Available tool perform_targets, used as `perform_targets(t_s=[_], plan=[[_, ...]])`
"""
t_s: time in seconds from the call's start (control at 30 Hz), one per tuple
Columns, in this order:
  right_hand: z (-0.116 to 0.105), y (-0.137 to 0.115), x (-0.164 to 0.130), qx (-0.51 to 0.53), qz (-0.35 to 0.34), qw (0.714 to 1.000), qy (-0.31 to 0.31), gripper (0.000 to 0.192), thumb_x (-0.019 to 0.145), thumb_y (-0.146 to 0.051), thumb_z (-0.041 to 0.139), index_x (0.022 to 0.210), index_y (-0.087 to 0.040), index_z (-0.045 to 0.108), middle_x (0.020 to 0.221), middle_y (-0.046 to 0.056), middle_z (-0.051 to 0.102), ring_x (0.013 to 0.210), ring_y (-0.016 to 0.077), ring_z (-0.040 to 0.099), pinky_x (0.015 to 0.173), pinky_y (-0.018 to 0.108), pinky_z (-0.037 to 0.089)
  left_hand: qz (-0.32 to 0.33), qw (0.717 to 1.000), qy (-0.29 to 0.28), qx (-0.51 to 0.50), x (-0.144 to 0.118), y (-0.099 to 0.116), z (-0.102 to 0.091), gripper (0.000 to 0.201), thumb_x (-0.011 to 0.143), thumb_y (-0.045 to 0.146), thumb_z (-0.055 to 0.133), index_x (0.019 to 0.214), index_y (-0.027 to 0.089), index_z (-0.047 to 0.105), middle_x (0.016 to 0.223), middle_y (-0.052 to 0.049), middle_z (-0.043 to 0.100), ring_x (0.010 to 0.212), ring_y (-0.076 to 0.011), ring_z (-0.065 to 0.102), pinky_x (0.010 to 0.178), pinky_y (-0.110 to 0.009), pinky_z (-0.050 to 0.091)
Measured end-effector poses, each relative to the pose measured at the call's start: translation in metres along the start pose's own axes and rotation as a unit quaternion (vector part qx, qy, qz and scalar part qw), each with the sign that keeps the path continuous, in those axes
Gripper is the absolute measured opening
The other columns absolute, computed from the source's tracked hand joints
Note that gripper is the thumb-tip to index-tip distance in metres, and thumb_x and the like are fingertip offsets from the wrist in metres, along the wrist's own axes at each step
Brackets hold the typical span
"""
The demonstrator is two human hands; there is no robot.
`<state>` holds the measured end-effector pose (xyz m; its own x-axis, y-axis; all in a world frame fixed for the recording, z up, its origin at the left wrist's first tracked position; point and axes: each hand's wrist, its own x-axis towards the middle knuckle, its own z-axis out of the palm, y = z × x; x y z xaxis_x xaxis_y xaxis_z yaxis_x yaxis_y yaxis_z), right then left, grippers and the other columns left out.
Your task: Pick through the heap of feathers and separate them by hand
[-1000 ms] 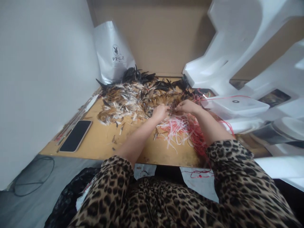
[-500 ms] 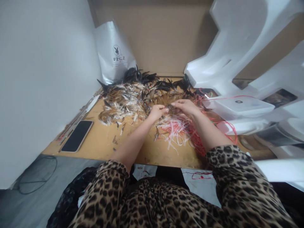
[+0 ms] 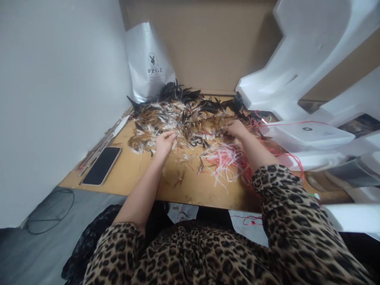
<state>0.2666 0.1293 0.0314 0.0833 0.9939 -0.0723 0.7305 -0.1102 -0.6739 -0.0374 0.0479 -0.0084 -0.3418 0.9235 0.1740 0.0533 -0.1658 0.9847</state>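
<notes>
bare board near phone, feathers behind

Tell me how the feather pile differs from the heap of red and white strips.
The brown, black and white feather pile is larger and lies further back on the table; the red and white strip heap is smaller and lies nearer the front edge. Both lie loose on the tan wooden tabletop.

Wooden tabletop — feathers, scissors, pink-white strips, phone.

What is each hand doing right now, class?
Left hand: curled, fingers down in the feathers; grip cannot be told.
Right hand: closed among the feathers by the red string; contents hidden.
</notes>
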Motion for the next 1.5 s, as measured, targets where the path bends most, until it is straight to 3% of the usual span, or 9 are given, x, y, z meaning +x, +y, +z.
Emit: perform_targets(t_s=[0.13, 0.3, 0.43, 0.6, 0.8, 0.87, 0.97, 1.23, 1.5], plan=[[0.016, 0.005, 0.0, -0.15, -0.038, 0.982, 0.106, 0.026, 0.07, -0.032, 0.058, 0.087, -0.014, 0.066, 0.077, 0.009, 0.067, 0.073, 0.0198, 0.061, 0.066, 0.028, 0.045, -0.032, 0.999, 0.027, -0.025, -0.002, -0.019, -0.01, 0.028, 0.066, 0.027, 0.063, 0.089, 0.012, 0.066, 0.064, -0.002, 0.062, 0.049, -0.0076, 0.05, 0.05, -0.02, 0.041], [0.017, 0.0, -0.017, -0.236, -0.08, 0.948, 0.196, 0.045, 0.076, -0.032, 0.049, 0.118, -0.014, 0.051, 0.106, 0.017, 0.06, 0.092, 0.0278, 0.058, 0.078, 0.038, 0.045, -0.024, 0.999, 0.041, -0.013, -0.003, -0.024, -0.012, 0.023, 0.066, 0.024, 0.062, 0.086, 0.012, 0.066, 0.064, -0.002, 0.062, 0.047, -0.0069, 0.048, 0.049, -0.02, 0.042], [0.018, -0.003, -0.022, -0.206, -0.183, 0.936, 0.22, 0.039, 0.08, -0.026, 0.042, 0.117, -0.015, 0.051, 0.117, 0.017, 0.053, 0.099, 0.0282, 0.054, 0.085, 0.041, 0.043, -0.015, 0.999, 0.046, -0.001, -0.003, -0.021, -0.012, 0.021, 0.067, 0.023, 0.06, 0.083, 0.012, 0.066, 0.062, -0.002, 0.061, 0.047, -0.0078, 0.049, 0.046, -0.02, 0.042], [0.019, 0.001, -0.006, -0.063, -0.237, 0.954, 0.172, 0.031, 0.075, -0.022, 0.047, 0.101, -0.014, 0.062, 0.096, 0.011, 0.065, 0.09, 0.023, 0.059, 0.087, 0.038, 0.044, -0.006, 0.999, 0.042, 0.02, -0.005, -0.019, -0.013, 0.019, 0.067, 0.021, 0.059, 0.082, 0.012, 0.066, 0.062, -0.002, 0.062, 0.048, -0.0084, 0.05, 0.047, -0.02, 0.042], [-0.018, 0.015, -0.005, 0.134, -0.156, 0.951, 0.233, 0.039, 0.075, -0.031, 0.051, 0.108, -0.012, 0.059, 0.088, 0.01, 0.066, 0.069, 0.0176, 0.061, 0.065, 0.032, 0.05, -0.009, 0.999, 0.041, 0.025, -0.006, -0.014, -0.015, 0.019, 0.068, 0.021, 0.058, 0.083, 0.012, 0.066, 0.06, -0.001, 0.061, 0.046, -0.0076, 0.048, 0.047, -0.02, 0.041], [-0.032, 0.025, -0.017, 0.101, -0.119, 0.963, 0.218, 0.033, 0.072, -0.03, 0.053, 0.097, -0.011, 0.065, 0.079, 0.009, 0.066, 0.062, 0.0159, 0.058, 0.06, 0.029, 0.048, -0.001, 0.999, 0.044, 0.025, -0.006, -0.013, -0.015, 0.019, 0.067, 0.021, 0.059, 0.082, 0.012, 0.066, 0.061, -0.001, 0.061, 0.047, -0.0077, 0.048, 0.048, -0.02, 0.041], [-0.04, 0.039, -0.036, -0.01, -0.059, 0.988, 0.14, 0.025, 0.068, -0.031, 0.058, 0.078, -0.011, 0.069, 0.064, 0.005, 0.064, 0.057, 0.0145, 0.055, 0.057, 0.025, 0.044, 0.001, 0.999, 0.044, 0.021, -0.005, -0.014, -0.014, 0.018, 0.067, 0.02, 0.06, 0.082, 0.012, 0.067, 0.061, -0.001, 0.061, 0.047, -0.0076, 0.047, 0.048, -0.02, 0.04], [-0.009, 0.04, -0.036, -0.185, -0.004, 0.982, 0.045, 0.031, 0.068, -0.041, 0.059, 0.072, -0.014, 0.072, 0.062, 0.006, 0.065, 0.061, 0.017, 0.059, 0.057, 0.025, 0.042, -0.001, 0.999, 0.025, 0.026, -0.004, -0.02, -0.015, 0.02, 0.068, 0.02, 0.059, 0.085, 0.012, 0.067, 0.064, -0.002, 0.063, 0.052, -0.0093, 0.052, 0.054, -0.022, 0.044], [0.011, 0.026, -0.026, -0.162, 0.021, 0.978, 0.127, 0.026, 0.069, -0.033, 0.055, 0.078, -0.015, 0.071, 0.078, 0.012, 0.069, 0.074, 0.0207, 0.063, 0.063, 0.025, 0.044, -0.001, 0.999, 0.03, 0.031, -0.002, -0.019, -0.016, 0.017, 0.066, 0.02, 0.059, 0.08, 0.013, 0.067, 0.059, -0.001, 0.061, 0.048, -0.0083, 0.049, 0.05, -0.021, 0.041]])
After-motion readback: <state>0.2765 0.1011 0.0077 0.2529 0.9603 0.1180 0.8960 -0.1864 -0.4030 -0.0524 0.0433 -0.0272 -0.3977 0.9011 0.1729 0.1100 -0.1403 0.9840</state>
